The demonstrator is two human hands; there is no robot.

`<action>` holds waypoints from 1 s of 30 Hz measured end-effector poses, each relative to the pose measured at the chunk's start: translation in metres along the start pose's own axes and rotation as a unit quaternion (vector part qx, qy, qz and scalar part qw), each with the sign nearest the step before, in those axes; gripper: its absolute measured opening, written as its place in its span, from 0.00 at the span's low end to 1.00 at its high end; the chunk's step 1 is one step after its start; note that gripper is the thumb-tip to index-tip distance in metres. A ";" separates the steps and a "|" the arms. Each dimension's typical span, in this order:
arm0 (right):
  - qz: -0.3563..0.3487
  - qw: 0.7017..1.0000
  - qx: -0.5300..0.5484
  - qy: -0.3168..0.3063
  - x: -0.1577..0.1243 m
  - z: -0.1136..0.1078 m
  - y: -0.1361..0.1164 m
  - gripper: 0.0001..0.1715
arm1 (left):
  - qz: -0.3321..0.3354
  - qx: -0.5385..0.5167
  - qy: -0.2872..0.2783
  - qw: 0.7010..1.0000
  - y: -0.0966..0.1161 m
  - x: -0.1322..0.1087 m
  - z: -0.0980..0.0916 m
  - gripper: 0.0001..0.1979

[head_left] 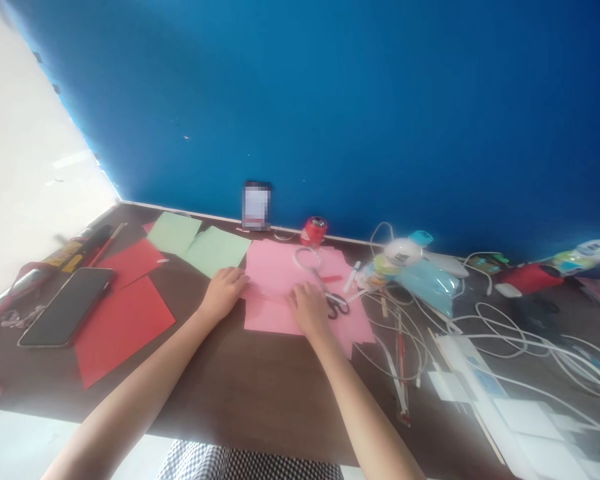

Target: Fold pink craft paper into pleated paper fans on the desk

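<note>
Several overlapping sheets of pink paper [273, 267] lie in front of me. My left hand [225, 291] is at their left edge, its fingers closed together on the border of a sheet. My right hand [310, 308] rests over the lower part of that paper, fingers bent down against it; the thumb side is blurred. Just right of those fingers are scissors with dark handles [338, 305], lying on the pink paper. A white ring, perhaps a tape roll [307, 257], sits higher on the sheets, and a small red strip [333, 278] lies nearby.
Green sheets [220, 250], red sheets [125, 327] and a dark phone [66, 308] lie left. A red round container [314, 231] stands by the blue wall [330, 120]. Tangled white cables [510, 333], a glue bottle [399, 253] and a white power strip [473, 373] crowd the right.
</note>
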State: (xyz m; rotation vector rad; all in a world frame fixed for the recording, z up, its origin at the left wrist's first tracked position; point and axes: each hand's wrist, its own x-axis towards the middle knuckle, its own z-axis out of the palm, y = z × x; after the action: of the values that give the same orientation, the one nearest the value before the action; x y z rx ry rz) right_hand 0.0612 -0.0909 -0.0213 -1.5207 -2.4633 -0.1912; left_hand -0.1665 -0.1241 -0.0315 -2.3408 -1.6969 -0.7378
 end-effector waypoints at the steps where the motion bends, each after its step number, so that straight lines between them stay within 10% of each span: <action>1: -0.004 1.000 0.000 0.011 -0.001 0.001 0.000 0.10 | 0.044 -0.012 -0.012 0.999 0.002 0.000 -0.001 0.11; 10: -0.128 0.983 0.058 0.117 -0.006 0.002 0.000 0.12 | 0.067 -0.004 -0.051 0.996 0.002 -0.001 0.008 0.11; 30: -0.115 0.968 0.220 -0.044 -0.007 -0.009 0.015 0.11 | 0.046 -0.032 -0.105 0.993 0.003 -0.001 -0.010 0.22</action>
State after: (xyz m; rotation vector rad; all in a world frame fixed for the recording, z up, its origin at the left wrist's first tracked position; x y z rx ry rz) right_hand 0.0790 -0.0921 -0.0144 -1.0784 -2.5214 0.3692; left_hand -0.1675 -0.1304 -0.0227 -2.6023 -1.6506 -0.5542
